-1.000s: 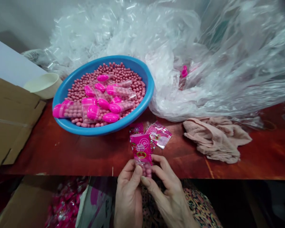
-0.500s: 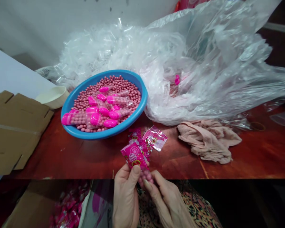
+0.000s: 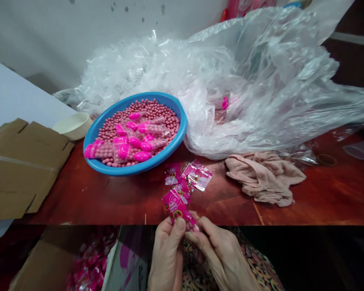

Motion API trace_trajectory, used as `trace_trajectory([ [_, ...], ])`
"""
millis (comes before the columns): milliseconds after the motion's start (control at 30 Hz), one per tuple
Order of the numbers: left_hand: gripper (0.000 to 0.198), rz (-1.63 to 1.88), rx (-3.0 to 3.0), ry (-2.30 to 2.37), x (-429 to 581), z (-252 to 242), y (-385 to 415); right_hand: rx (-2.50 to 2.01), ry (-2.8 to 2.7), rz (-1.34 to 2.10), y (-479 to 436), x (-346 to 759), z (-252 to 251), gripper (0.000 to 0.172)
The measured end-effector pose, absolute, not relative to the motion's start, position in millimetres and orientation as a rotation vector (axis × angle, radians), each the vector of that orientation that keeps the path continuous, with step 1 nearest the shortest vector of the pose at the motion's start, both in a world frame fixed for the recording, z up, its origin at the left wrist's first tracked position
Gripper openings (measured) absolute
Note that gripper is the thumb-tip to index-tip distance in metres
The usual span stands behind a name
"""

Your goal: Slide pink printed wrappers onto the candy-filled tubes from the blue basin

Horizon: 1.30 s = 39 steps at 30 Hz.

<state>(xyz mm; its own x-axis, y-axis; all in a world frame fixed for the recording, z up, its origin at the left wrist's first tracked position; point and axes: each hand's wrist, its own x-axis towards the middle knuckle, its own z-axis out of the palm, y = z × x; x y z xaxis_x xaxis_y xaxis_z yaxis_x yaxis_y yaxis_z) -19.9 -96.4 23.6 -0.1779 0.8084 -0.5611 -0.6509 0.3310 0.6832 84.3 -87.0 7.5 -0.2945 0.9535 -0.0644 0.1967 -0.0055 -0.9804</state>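
Observation:
My left hand (image 3: 170, 250) is closed on a shiny pink printed packet (image 3: 176, 207), its thumb pressing the front. At the packet's lower right end, the fingers of my right hand (image 3: 220, 250) pinch a small cluster of pink balls (image 3: 194, 227). The balls are partly covered by the packet and fingers; whether a clear tube encloses them I cannot tell. Just beyond the hands, several flat pink packets (image 3: 197, 174) lie on the red-brown table (image 3: 109, 202). Behind them stands a blue basin (image 3: 133, 169) of pink balls, topped with clear tubes with bright pink caps (image 3: 142, 156).
Clear plastic bags (image 3: 267, 97) and a heap of clear tubes (image 3: 118, 72) fill the back. A pinkish cloth (image 3: 265, 176) lies right. At left are a folded cardboard box (image 3: 21, 165) and a cream bowl (image 3: 74, 126). Below the edge, a box holds pink packets (image 3: 87, 266).
The held packet has tilted and now covers more of the pink balls at my right fingertips. Both hands have moved slightly right in view. The view itself has shifted a little.

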Motion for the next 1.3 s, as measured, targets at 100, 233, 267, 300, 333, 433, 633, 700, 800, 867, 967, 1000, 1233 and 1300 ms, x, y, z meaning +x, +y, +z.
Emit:
trace_trajectory([
  [100, 0.02, 1.305, 0.194, 1.135, -18, 22, -99, -1.233, -1.451, 1.435, -86, 84, 8, 0.027],
  [233, 0.022, 1.248, 0.255, 1.125, -19, 19, -101, -1.283, -1.335, 1.505, -85, 81, 4, 0.027],
  [267, 0.022, 1.237, 0.264, 1.122, -20, 18, -101, -1.278, -1.328, 1.524, -85, 81, 3, 0.027],
  [300, 0.022, 1.232, 0.272, 1.117, -21, 17, -101, -1.268, -1.32, 1.543, -85, 81, 1, 0.028],
  [333, 0.023, 1.23, 0.28, 1.112, -21, 16, -101, -1.257, -1.314, 1.564, -86, 81, 0, 0.029],
  [433, 0.024, 1.224, 0.3, 1.114, -21, 12, -101, -1.246, -1.271, 1.624, -87, 82, -3, 0.036],
  [633, 0.03, 1.225, 0.361, 1.173, -15, 9, -103, -1.182, -1.11, 1.736, -85, 82, -7, 0.04],
  [700, 0.034, 1.259, 0.348, 1.235, -13, 8, -105, -1.142, -1.048, 1.786, -82, 82, -8, 0.042],
  [800, 0.034, 1.277, 0.382, 1.346, -13, 5, -109, -1.094, -0.996, 1.851, -79, 82, -11, 0.042],
  [867, 0.035, 1.255, 0.444, 1.41, -14, 3, -111, -1.065, -0.975, 1.885, -78, 83, -14, 0.043],
  [967, 0.037, 1.221, 0.495, 1.457, -13, 1, -113, -1.043, -0.95, 1.928, -78, 84, -20, 0.043],
  [1000, 0.037, 1.222, 0.499, 1.46, -13, 0, -113, -1.043, -0.941, 1.938, -78, 84, -21, 0.044],
  [1233, 0.034, 1.275, 0.491, 1.401, -16, 1, -110, -1.052, -0.911, 1.96, -78, 80, -17, 0.043],
  [1300, 0.03, 1.282, 0.43, 1.337, -20, 1, -112, -1.038, -0.953, 1.959, -78, 77, -13, 0.043],
])
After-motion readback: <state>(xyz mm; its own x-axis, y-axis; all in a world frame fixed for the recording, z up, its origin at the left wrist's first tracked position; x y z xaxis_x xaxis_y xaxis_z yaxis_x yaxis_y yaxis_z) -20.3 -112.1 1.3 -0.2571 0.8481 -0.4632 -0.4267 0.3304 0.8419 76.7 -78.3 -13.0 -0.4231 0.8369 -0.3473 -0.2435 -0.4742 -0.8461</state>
